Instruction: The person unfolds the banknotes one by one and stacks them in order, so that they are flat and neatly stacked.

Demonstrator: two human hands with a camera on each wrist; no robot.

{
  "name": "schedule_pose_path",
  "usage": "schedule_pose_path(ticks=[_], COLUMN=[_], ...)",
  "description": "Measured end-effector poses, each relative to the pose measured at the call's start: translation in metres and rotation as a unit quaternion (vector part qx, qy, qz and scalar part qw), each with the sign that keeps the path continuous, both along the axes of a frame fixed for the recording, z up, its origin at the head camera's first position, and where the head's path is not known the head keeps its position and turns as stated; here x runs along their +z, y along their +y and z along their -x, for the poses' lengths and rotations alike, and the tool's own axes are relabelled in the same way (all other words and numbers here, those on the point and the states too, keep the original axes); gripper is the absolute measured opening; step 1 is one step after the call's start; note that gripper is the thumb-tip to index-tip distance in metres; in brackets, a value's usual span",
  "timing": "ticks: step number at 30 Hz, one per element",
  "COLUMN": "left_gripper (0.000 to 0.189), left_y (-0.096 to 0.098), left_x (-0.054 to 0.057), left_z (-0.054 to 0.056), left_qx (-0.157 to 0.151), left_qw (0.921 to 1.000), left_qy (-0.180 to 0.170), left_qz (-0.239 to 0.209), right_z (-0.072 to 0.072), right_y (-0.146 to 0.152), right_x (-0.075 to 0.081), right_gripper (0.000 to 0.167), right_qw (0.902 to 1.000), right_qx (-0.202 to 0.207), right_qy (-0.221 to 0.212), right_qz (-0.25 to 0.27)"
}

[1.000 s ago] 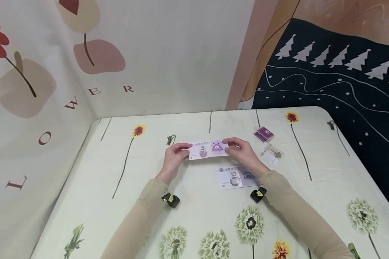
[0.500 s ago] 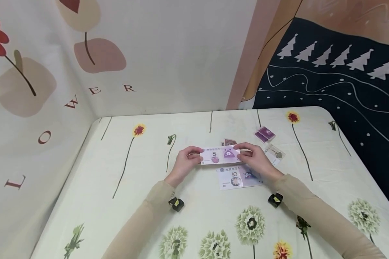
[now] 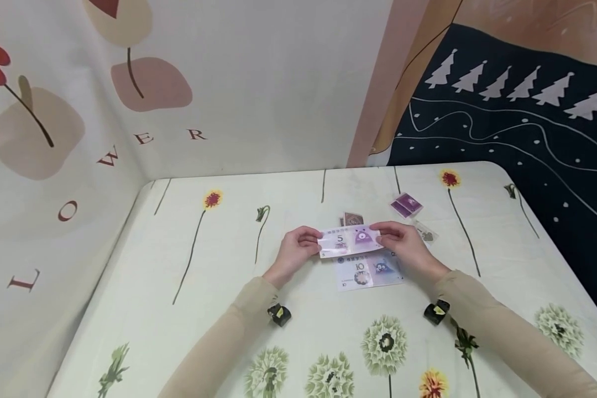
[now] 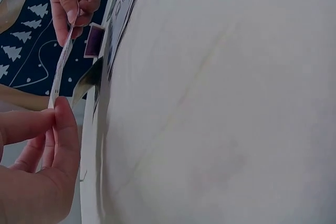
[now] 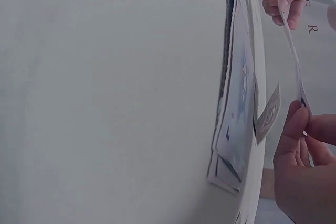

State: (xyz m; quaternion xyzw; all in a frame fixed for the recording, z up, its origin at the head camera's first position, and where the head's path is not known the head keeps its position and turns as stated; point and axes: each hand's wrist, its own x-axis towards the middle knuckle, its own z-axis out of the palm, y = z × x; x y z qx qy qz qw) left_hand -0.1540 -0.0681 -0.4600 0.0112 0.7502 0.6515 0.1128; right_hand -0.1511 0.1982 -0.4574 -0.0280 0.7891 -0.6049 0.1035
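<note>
A purple play banknote marked 5 [image 3: 347, 241] is stretched level between both hands in the head view. My left hand [image 3: 298, 250] pinches its left end between thumb and fingers, while my right hand [image 3: 407, 246] pinches the right end. Just below the held note, partly covered by it, a play banknote marked 10 [image 3: 360, 272] lies on the table. In the right wrist view, more than one note appears layered there, the bluish top one [image 5: 239, 103] over another. Behind the held note a brown folded note [image 3: 353, 219] sticks up, its lower part hidden.
A folded dark purple note [image 3: 406, 205] lies at the back right of the flower-print tablecloth [image 3: 204, 342]. A pale note with a heart shape [image 3: 426, 232] is partly behind my right hand. A white printed curtain [image 3: 258, 110] hangs behind the table.
Both hands have carried the 5 note to the right and slightly toward me, so it now overlaps the top of the 10 note. The brown note behind has come into view.
</note>
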Motion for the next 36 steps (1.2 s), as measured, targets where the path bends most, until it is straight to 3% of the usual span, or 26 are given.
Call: schedule_pose_path(ticks=[2, 12, 20, 28, 36], left_gripper=[0.027, 0.029, 0.028, 0.027, 0.023], left_y=[0.001, 0.007, 0.011, 0.017, 0.022], left_x=[0.001, 0.003, 0.004, -0.002, -0.003], left_z=[0.000, 0.000, -0.005, -0.010, -0.018], left_qx=[-0.003, -0.023, -0.044, -0.062, -0.078], left_qw=[1.0000, 0.9993, 0.9978, 0.9959, 0.9943], left_qy=[-0.002, -0.028, -0.046, -0.060, -0.050], left_qz=[-0.001, 0.000, 0.018, 0.026, 0.053], right_z=[0.000, -0.006, -0.012, -0.020, -0.027], right_y=[0.002, 0.013, 0.021, 0.030, 0.036], right_x=[0.002, 0.007, 0.001, 0.001, 0.000], right_gripper=[0.034, 0.032, 0.030, 0.031, 0.032], right_qw=[0.9999, 0.9976, 0.9965, 0.9942, 0.9925], right_qx=[-0.002, 0.025, 0.040, 0.064, 0.074], right_qy=[-0.011, 0.012, 0.016, 0.009, -0.009], right_qz=[-0.010, -0.064, -0.071, -0.086, -0.097])
